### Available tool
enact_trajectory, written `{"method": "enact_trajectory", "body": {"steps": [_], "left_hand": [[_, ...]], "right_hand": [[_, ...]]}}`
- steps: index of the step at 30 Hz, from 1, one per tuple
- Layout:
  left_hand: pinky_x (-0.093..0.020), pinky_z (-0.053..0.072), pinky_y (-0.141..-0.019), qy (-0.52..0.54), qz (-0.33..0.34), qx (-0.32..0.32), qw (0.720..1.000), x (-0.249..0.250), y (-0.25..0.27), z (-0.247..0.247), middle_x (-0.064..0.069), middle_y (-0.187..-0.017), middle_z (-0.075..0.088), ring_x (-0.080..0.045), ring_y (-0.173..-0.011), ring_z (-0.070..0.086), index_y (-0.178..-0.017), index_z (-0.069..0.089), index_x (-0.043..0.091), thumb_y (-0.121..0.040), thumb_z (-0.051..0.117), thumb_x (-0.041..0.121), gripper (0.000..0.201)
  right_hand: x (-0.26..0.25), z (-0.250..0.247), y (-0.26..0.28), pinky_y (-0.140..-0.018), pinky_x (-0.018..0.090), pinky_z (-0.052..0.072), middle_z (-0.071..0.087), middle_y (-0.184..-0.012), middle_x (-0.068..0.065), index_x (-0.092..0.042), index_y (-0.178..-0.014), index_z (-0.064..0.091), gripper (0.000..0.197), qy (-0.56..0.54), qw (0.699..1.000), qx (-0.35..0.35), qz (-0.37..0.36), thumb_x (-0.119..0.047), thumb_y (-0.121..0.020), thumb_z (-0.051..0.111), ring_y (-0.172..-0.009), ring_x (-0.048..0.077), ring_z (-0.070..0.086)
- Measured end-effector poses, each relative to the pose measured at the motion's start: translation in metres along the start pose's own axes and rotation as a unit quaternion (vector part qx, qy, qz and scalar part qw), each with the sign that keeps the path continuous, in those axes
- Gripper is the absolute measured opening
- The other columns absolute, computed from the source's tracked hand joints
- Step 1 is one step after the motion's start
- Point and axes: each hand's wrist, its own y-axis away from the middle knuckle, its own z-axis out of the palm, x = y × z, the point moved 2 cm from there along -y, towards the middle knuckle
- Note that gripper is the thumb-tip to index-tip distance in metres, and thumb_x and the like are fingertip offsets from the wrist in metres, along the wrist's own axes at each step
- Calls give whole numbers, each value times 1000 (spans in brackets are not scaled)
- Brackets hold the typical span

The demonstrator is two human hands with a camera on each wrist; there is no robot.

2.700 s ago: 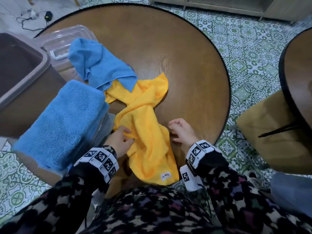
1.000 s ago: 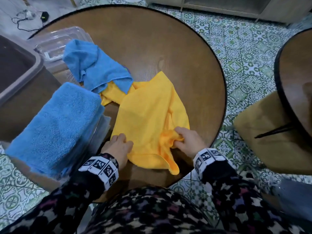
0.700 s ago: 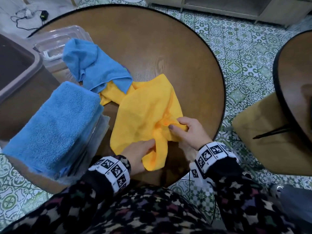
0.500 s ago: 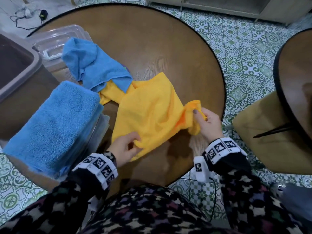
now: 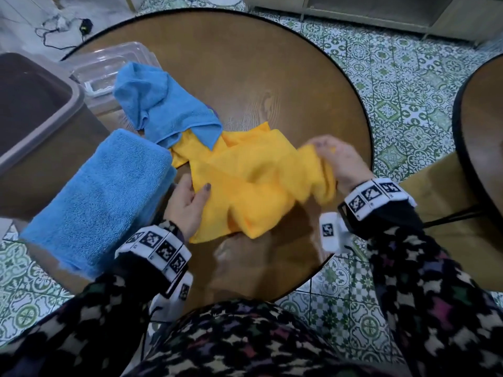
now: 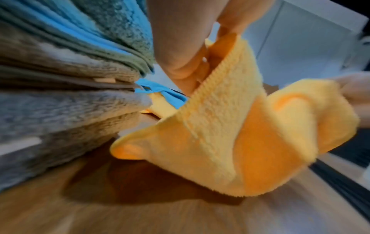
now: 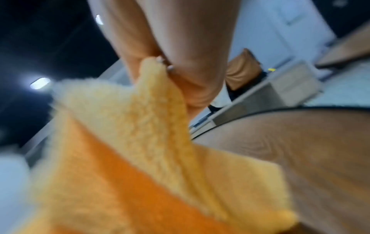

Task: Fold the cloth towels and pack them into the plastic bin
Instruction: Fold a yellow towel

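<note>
Two loose towels are what I've got left, as far as I can judge, and I'm working one of them right now. My left hand [image 5: 187,205] pinches the near-left edge of the yellow towel [image 5: 261,191], thumb on top, while my right hand [image 5: 340,161] grips the far-right corner, fingers curled around a bunched bit of the cloth and lifted off the counter [image 5: 272,85]. The towel sags between them, crumpled, no clean fold in it yet. Its far end is tucked under the blue towel [image 5: 166,110], which lies rumpled and untouched beyond it. To my left sits the stack of folded towels [image 5: 100,197], blue on top with grey layers under it in the left wrist view; I can't tell whether that stack sits in the plastic bin. A clear lid [image 5: 109,69] lies behind the blue towel. So I'd say folding is well along, with these two cloths to go.
</note>
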Motion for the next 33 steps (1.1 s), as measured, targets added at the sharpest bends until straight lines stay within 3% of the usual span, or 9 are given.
{"method": "enact_trajectory", "body": {"steps": [3, 6, 9, 14, 19, 22, 25, 29, 33], "left_hand": [[-36, 44, -76, -110, -59, 78, 989, 7, -14, 3, -3, -85, 51, -20, -78, 52, -88, 43, 22, -92, 52, 36, 17], [-46, 41, -99, -238, -203, -37, 949, -13, -13, 4, -16, -132, 47, -33, -120, 47, -131, 36, 10, -84, 62, 43, 62], [-39, 30, -109, -331, -224, -118, 909, -31, 1, 1, -9, -149, 30, -28, -135, 32, -145, 19, 9, -81, 68, 38, 86], [-29, 43, -84, -383, -243, -174, 874, -50, 16, 0, -10, -123, 56, -27, -110, 54, -128, 45, 9, -82, 69, 24, 54], [-41, 51, -86, -224, -260, -92, 935, -42, 12, 3, -1, -128, 48, -32, -115, 50, -133, 43, 17, -95, 49, 20, 39], [-42, 56, -74, -72, -234, -27, 969, -33, 12, 7, -6, -123, 53, -32, -111, 54, -118, 53, 22, -95, 48, 16, 25], [-49, 57, -71, -49, -120, 26, 991, -7, 2, 7, -17, -84, 59, -32, -84, 60, -75, 59, 29, -84, 62, 27, 10], [-55, 52, -72, -42, -27, 96, 994, 39, -25, 10, -3, -62, 46, -21, -66, 47, -68, 52, 25, -72, 64, 38, 19], [-49, 55, -75, -55, 35, 115, 991, 83, -57, 16, 1, -67, 56, -21, -69, 58, -70, 53, 28, -79, 64, 33, 15]], "right_hand": [[11, -1, -24, -68, 27, 43, 58, -115, 4, -25, -123, 46, 42, -149, 976, 151, 39, -48, -89, 55, -95, 18, 55], [41, 6, -21, -94, 39, 45, 41, -144, 8, -19, -145, 23, 94, 75, 983, 78, 151, -60, -73, 67, -121, 25, 48], [73, 16, -3, -99, 41, 41, 42, -140, 9, -18, -144, 23, 76, 288, 946, 9, 147, -36, -85, 66, -126, 30, 44], [86, 14, 9, -78, 35, 43, 57, -112, 14, -10, -121, 50, 32, 400, 904, 51, 146, -11, -89, 47, -107, 35, 53], [83, 2, 20, -94, 42, 41, 48, -125, 13, -13, -128, 46, 43, 438, 886, 45, 143, -27, -88, 55, -116, 34, 45], [91, 1, 34, -84, 38, 40, 44, -113, 14, -10, -104, 50, 20, 474, 870, 37, 131, -21, -88, 52, -107, 34, 44], [92, -3, 36, -65, 36, 46, 49, -90, 14, -6, -85, 45, 9, 352, 923, 122, 99, -11, -92, 45, -81, 32, 55], [74, -11, 19, -36, 20, 45, 58, -83, 10, -13, -92, 47, 13, -70, 956, 231, 165, -12, -100, 37, -48, 10, 65], [36, -12, 5, -50, 21, 54, 61, -89, 10, -7, -110, 48, 15, -239, 935, 249, 83, -12, -101, 37, -61, 14, 68]]}}
